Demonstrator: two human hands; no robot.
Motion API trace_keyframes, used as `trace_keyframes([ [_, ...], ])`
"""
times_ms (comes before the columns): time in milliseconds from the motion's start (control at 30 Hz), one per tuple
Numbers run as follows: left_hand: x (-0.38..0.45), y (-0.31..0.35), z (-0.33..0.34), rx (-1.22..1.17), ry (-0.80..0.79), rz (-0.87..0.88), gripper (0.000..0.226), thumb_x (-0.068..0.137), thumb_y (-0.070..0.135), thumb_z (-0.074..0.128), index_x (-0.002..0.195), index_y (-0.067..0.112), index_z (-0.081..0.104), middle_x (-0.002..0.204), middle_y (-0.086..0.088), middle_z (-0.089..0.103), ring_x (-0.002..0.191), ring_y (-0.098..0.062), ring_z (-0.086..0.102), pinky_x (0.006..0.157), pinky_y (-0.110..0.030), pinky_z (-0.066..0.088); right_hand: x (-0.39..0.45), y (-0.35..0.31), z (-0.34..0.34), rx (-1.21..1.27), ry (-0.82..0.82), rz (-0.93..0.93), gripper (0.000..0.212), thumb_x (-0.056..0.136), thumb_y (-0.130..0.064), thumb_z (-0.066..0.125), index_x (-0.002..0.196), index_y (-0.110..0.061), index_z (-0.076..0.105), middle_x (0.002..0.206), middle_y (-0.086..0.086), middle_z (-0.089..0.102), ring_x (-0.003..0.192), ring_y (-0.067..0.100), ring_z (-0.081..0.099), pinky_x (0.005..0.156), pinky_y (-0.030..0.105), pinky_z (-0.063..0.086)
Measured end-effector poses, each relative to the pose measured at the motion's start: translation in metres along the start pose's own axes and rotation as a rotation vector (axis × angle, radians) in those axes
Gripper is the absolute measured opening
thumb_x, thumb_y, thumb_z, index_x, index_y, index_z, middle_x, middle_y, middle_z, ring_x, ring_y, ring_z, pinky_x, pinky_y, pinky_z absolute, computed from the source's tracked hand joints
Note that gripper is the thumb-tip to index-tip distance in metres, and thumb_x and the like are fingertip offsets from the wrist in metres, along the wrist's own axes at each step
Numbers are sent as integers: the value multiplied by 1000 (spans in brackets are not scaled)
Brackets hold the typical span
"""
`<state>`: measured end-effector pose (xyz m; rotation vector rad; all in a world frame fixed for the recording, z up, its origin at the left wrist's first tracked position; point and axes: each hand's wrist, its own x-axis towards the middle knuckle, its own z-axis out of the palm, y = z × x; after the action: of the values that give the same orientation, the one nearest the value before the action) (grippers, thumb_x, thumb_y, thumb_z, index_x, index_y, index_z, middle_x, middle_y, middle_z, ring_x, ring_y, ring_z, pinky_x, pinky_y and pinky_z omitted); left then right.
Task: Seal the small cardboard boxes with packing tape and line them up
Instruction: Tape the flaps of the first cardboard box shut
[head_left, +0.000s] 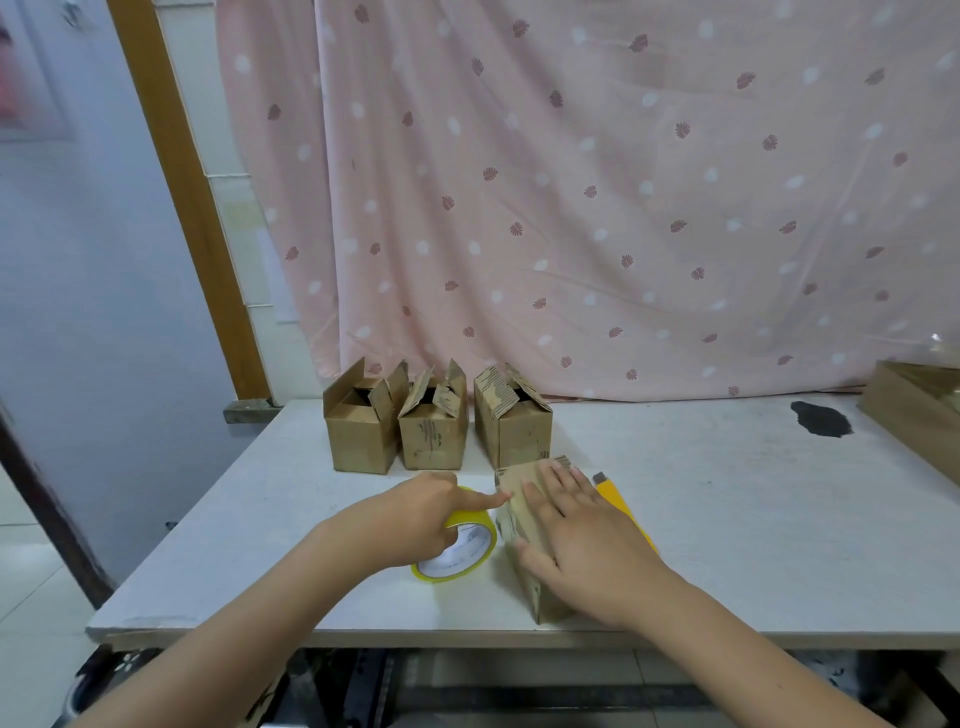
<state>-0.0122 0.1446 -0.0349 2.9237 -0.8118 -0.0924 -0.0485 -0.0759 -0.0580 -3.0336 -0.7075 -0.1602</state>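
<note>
A small cardboard box (519, 540) lies near the table's front edge, its flaps closed. My right hand (576, 535) lies flat on top of it with fingers spread. My left hand (426, 514) grips a yellow-rimmed roll of packing tape (462, 556) standing just left of the box, and its index finger points to the box's far left corner. Three more small boxes (358, 431) (434, 434) (511, 423) stand in a row behind, their top flaps open.
A yellow utility knife (613, 493) lies right of the held box, partly under my right hand. A larger cardboard box (914, 415) sits at the far right edge. A dark stain (821, 418) marks the white table (753, 519). A pink curtain hangs behind.
</note>
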Motion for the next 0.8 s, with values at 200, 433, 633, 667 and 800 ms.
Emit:
trace_keyframes([
  [200, 1, -2, 7, -15, 55, -11, 80, 91, 1, 42, 145, 59, 32, 81, 4, 37, 69, -6, 37, 61, -24, 33, 2, -15, -12, 98, -9, 18, 92, 86, -70, -4, 156, -15, 17, 164, 4, 16, 151, 16, 8, 123, 32, 2],
  [433, -2, 7, 3, 14, 91, -2, 80, 90, 1, 39, 145, 58, 30, 79, 4, 34, 80, -17, 44, 75, -37, 46, -6, -4, -25, 228, 67, 134, 40, 104, -44, 29, 115, -20, 58, 124, -3, 60, 123, 22, 50, 88, 31, 41],
  [633, 0, 14, 3, -50, 142, 2, 63, 92, 15, 50, 142, 50, 40, 89, -3, 52, 86, -21, 53, 69, -32, 44, 19, -7, -57, 554, 112, 490, 31, 97, -28, 45, 110, -4, 59, 113, 15, 63, 100, 30, 56, 78, 33, 46],
  [667, 1, 15, 4, -53, 142, -1, 61, 91, 16, 53, 142, 47, 41, 91, -6, 57, 84, -21, 52, 65, -30, 40, 26, -11, -60, 515, 5, 531, 31, 97, -33, 47, 109, -6, 56, 116, 15, 61, 98, 30, 56, 76, 31, 45],
  [800, 7, 13, 4, -77, 99, -18, 67, 88, 17, 60, 145, 44, 38, 94, -11, 64, 79, -21, 53, 57, -26, 36, 53, -23, -77, 222, -353, 527, 55, 95, -54, 50, 116, -3, 55, 126, 14, 61, 114, 32, 59, 87, 33, 47],
])
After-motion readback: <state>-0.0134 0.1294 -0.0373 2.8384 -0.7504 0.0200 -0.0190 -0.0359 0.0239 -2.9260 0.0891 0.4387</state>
